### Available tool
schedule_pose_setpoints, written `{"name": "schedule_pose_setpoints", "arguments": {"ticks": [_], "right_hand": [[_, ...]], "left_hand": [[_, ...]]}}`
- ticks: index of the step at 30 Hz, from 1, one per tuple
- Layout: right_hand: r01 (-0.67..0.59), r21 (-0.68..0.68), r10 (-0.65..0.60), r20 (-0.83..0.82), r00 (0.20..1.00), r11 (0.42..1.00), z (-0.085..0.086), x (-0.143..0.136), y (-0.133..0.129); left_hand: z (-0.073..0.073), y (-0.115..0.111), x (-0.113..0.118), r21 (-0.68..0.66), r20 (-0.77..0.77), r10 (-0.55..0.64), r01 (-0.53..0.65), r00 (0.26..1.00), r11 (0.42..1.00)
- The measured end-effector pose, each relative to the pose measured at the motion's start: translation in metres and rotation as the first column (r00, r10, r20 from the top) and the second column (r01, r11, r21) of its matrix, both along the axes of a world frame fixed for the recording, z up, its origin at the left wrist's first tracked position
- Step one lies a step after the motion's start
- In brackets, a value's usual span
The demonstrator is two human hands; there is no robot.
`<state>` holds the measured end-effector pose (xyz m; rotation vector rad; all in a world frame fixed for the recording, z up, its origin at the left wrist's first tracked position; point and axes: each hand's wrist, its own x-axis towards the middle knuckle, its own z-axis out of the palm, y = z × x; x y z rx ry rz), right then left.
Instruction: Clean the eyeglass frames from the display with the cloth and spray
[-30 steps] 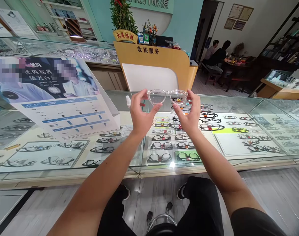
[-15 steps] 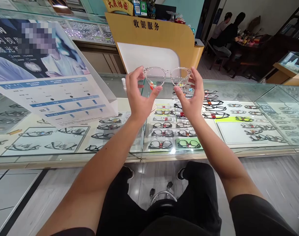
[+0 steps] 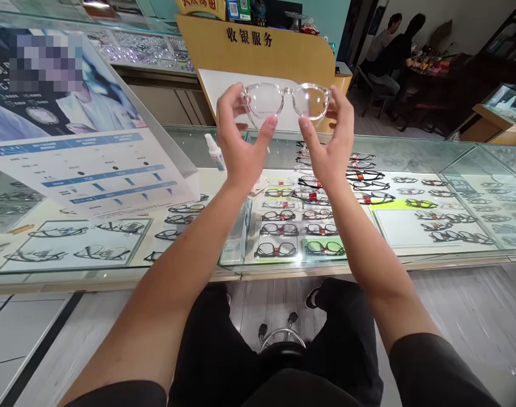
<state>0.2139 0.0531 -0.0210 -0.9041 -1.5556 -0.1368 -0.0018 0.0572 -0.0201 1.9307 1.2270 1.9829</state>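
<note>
At far left a printed sign (image 3: 114, 175) with blue bands stands slanted on the glass counter (image 3: 317, 271). Below it, 4 pairs of dark glasses (image 3: 57, 232) lie on a pale tray (image 3: 58, 244). Further right, a small white bottle (image 3: 215, 151) shows just beside the left hand (image 3: 243, 144). That hand is pinched round the left end of a pair of clear-framed glasses (image 3: 287, 90) — thumb at the lower rim, fingers curled behind the outer corner. The pair is held up level above the counter, in front of the yellow-brown desk (image 3: 292, 53). The right hand (image 3: 332, 135) grips the other end in the same way. Beneath the hands, rows of display frames (image 3: 279, 229), some with red tags, fill the counter; 1 pair rests on a green pad (image 3: 325, 254). At upper right, 2 people (image 3: 389, 51) sit near a dark table (image 3: 431, 79).
</note>
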Motion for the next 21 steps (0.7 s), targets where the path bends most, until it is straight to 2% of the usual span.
{"name": "schedule_pose_setpoints", "arguments": {"ticks": [3,7,15,21], "right_hand": [[0.004,-0.039,-0.003,0.018,1.0,0.999,-0.014,0.003,0.001],[0.014,-0.076,-0.01,0.049,0.999,0.997,-0.022,0.006,-0.004],[0.003,-0.108,0.005,0.074,0.997,0.994,-0.023,0.001,-0.014],[-0.005,-0.099,0.012,0.075,0.997,0.995,-0.021,0.001,-0.016]], "left_hand": [[-0.011,-0.008,0.001,0.003,0.007,-0.002,0.002,1.0,1.0],[-0.016,-0.01,-0.004,0.055,-0.014,0.017,-0.016,1.0,0.998],[-0.014,-0.01,-0.008,0.177,-0.055,0.08,-0.069,0.995,0.982],[-0.013,-0.014,-0.006,0.144,-0.047,0.06,-0.053,0.997,0.988]]}}
